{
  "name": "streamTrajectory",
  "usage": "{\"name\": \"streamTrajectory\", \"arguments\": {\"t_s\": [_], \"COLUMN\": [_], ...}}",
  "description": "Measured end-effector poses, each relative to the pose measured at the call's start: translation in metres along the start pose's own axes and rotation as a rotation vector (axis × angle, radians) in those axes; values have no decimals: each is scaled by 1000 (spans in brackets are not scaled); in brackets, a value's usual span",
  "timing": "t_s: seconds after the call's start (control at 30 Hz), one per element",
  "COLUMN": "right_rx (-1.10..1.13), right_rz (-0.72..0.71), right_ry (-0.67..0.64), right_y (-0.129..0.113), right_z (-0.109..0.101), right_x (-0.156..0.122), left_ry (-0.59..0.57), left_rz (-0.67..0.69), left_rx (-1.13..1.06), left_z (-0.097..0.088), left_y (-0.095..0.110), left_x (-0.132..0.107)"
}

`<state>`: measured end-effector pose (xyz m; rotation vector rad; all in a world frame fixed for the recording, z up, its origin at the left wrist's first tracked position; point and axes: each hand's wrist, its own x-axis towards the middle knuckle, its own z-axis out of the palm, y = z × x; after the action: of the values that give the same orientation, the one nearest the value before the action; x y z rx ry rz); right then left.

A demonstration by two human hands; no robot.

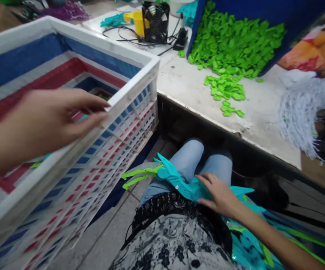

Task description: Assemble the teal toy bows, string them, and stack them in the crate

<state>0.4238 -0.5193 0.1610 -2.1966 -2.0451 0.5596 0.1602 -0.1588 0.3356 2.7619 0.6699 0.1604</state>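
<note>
Over the near rim of a white plastic crate (151,62) hovers my left hand (47,120), blurred by motion. Its thumb and forefinger are slightly apart, and I see nothing held between them. Across my lap lies a teal plastic piece (173,176) with pointed ends and two thin lime-green prongs on its left. My right hand (218,195) has its fingers and thumb around the right part of this piece. More teal and green pieces (249,243) lie to the right of my lap, partly under my right forearm.
Striped red, white and blue sheeting (38,86) lines the crate. On the white table (173,78), lime-green pieces (229,45) spill from a tipped blue bin (305,22). A black fan (155,22) with cables stands behind. White strands (300,112) hang over the table's right side.
</note>
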Motion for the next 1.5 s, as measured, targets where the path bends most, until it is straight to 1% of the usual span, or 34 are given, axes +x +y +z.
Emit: {"name": "streamTrajectory", "arguments": {"t_s": [0.03, 0.07, 0.1, 0.13, 0.17, 0.23, 0.3, 0.37, 0.47, 0.53, 0.57, 0.6, 0.63, 0.7, 0.73, 0.77, 0.8, 0.87, 0.93, 0.97, 1.03, 1.1, 1.17, 1.2, 1.23, 1.3, 1.33, 1.4, 1.47, 1.5], "right_rx": [-40, -81, -116, -135, -135, -80, -13, 16, 21, 37, 53, 69, 79, 52, 7, -49, -94, -139, -134, -106, 20, 217, 368, 378, 340, 185, 110, 44, 63, 77], "right_rz": [19, 33, 42, 49, 54, 58, 48, 25, 52, 87, 100, 115, 141, 250, 327, 404, 461, 545, 587, 615, 702, 817, 897, 917, 927, 907, 859, 673, 448, 372], "right_ry": [9, 26, 46, 70, 97, 157, 220, 270, 283, 257, 264, 305, 379, 601, 707, 784, 813, 787, 741, 742, 779, 799, 777, 770, 776, 818, 835, 818, 724, 666], "right_y": [3, 4, 4, 3, 3, 8, 22, 45, 84, 104, 112, 120, 127, 144, 154, 166, 178, 200, 214, 218, 220, 219, 217, 216, 216, 219, 221, 230, 239, 243], "right_z": [11, 21, 29, 35, 38, 36, 26, 16, 13, 12, 8, 1, -9, -39, -57, -74, -89, -111, -120, -121, -119, -113, -107, -104, -101, -98, -97, -99, -103, -106], "right_x": [-23, -42, -56, -65, -71, -72, -64, -51, -33, -22, -17, -10, -2, 22, 37, 55, 72, 104, 124, 128, 122, 103, 81, 70, 61, 47, 43, 36, 33, 32], "left_ry": [8, -69, -178, -287, -369, -457, -462, -409, -299, -285, -304, -325, -333, -308, -292, -283, -284, -303, -322, -330, -350, -375, -404, -422, -443, -511, -558, -674, -770, -804], "left_rz": [95, 213, 323, 405, 474, 563, 593, 562, 463, 439, 451, 467, 482, 499, 500, 496, 485, 455, 429, 425, 439, 464, 484, 489, 487, 464, 444, 379, 307, 271], "left_rx": [50, 88, 114, 128, 136, 119, 59, -13, -54, -48, -44, -42, -38, -26, -23, -22, -24, -35, -45, -48, -43, -26, -3, 7, 15, 3, -30, -155, -314, -392], "left_z": [17, 37, 59, 82, 104, 140, 165, 184, 219, 250, 267, 283, 298, 320, 327, 331, 333, 332, 328, 326, 322, 320, 319, 318, 317, 314, 312, 310, 310, 312], "left_y": [31, 62, 90, 116, 139, 173, 194, 205, 208, 203, 200, 198, 195, 191, 190, 189, 188, 188, 187, 187, 187, 190, 195, 198, 202, 209, 212, 215, 216, 216], "left_x": [12, 24, 36, 47, 57, 75, 94, 114, 137, 141, 138, 134, 128, 116, 111, 108, 107, 110, 116, 119, 127, 134, 141, 144, 147, 154, 158, 168, 180, 187]}}
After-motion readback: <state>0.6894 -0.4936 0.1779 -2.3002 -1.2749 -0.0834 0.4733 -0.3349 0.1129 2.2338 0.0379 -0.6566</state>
